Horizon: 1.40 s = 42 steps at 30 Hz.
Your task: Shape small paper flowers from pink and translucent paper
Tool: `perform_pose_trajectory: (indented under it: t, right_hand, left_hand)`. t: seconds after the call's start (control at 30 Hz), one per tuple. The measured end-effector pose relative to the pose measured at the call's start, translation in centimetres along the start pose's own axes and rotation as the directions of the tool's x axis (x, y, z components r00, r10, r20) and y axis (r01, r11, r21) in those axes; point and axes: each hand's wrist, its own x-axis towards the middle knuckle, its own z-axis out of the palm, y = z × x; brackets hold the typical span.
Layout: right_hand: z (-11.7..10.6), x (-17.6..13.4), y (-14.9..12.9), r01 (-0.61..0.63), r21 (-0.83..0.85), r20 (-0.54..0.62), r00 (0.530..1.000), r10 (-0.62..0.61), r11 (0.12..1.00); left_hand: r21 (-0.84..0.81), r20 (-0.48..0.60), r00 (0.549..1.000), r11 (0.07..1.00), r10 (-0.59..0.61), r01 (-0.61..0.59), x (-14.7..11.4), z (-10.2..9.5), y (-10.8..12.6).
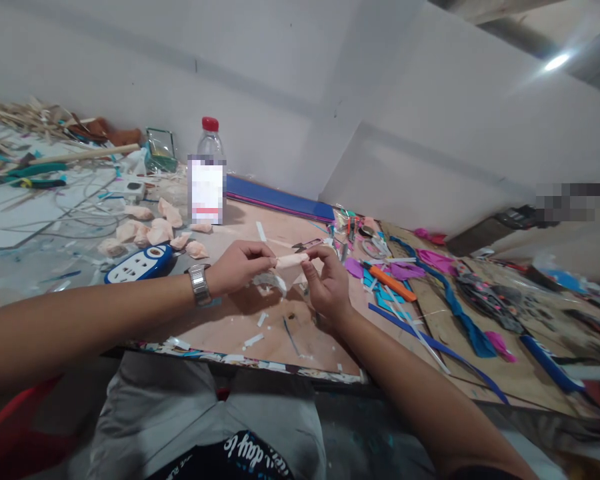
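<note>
Between my two hands, above the worktable [230, 320], is a small pale peach strip [291, 261], perhaps paper or cloth. My left hand [243, 265], with a metal watch on its wrist, pinches the strip's left end. The right end is held between the thumb and fingers of my right hand [327, 283]. A crumpled whitish piece [275, 283] sits just below the strip; whether it is joined to it I cannot tell. Small scissors or snips [307, 245] lie right behind my hands. Several crumpled peach pieces [160, 231] are grouped to the left.
A blue-and-white power strip [139, 265] lies left of my watch. Behind it stands a red-capped bottle [210, 140]. An orange cutter [393, 283], blue strips [440, 353] and coloured scraps spread on the right. Green-handled pliers [37, 172] and thin sticks [25, 120] lie far left.
</note>
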Motion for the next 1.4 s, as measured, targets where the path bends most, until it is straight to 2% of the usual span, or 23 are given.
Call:
perform_pose_trajectory:
  t: [0.17,0.37,0.43,0.53,0.67,0.77,0.93,1.23,1.4]
  right_hand:
    - [0.4,-0.3,0.4,-0.088,0.107,-0.011,0.996,0.089,0.99]
    - [0.4,-0.3,0.3,-0.092,0.108,-0.016,0.995,0.094,0.99]
    - [0.2,-0.1,0.2,-0.057,0.053,-0.01,0.998,0.058,0.997]
    - [-0.1,0.1,-0.1,0.04,-0.04,0.014,0.999,-0.04,0.998]
    - [-0.4,0.4,-0.6,0.139,-0.09,0.068,0.989,-0.133,0.986]
    - [-0.5,0.5,-0.9,0.19,-0.112,0.094,0.979,-0.18,0.975]
    - [-0.4,0.6,-1.3,0.24,-0.152,0.128,0.967,-0.222,0.959]
    - [-0.4,0.8,-1.5,0.245,-0.154,0.156,0.963,-0.221,0.957]
    - [-0.3,0.8,-1.4,0.275,-0.166,0.15,0.956,-0.251,0.947]
  left_hand:
    - [-0.097,0.009,0.999,0.995,-0.035,0.035,0.0,0.2,0.1]
    - [-0.173,0.043,0.997,0.982,-0.069,0.076,0.0,0.3,-0.2]
    - [-0.122,0.036,0.998,0.991,-0.045,0.049,0.0,0.2,-0.3]
    - [0.071,0.0,0.997,0.995,0.077,-0.077,-0.2,0.1,-0.2]
    - [0.376,-0.02,0.967,0.898,0.252,-0.227,-0.6,-0.2,-0.1]
    - [0.488,0.01,0.954,0.831,0.299,-0.266,-0.7,-0.2,0.0]
    - [0.542,0.047,0.941,0.783,0.335,-0.306,-0.8,-0.1,0.0]
    - [0.535,0.103,0.945,0.784,0.31,-0.315,-1.0,-0.1,0.2]
    - [0.574,0.128,0.936,0.745,0.329,-0.34,-1.2,0.0,0.5]
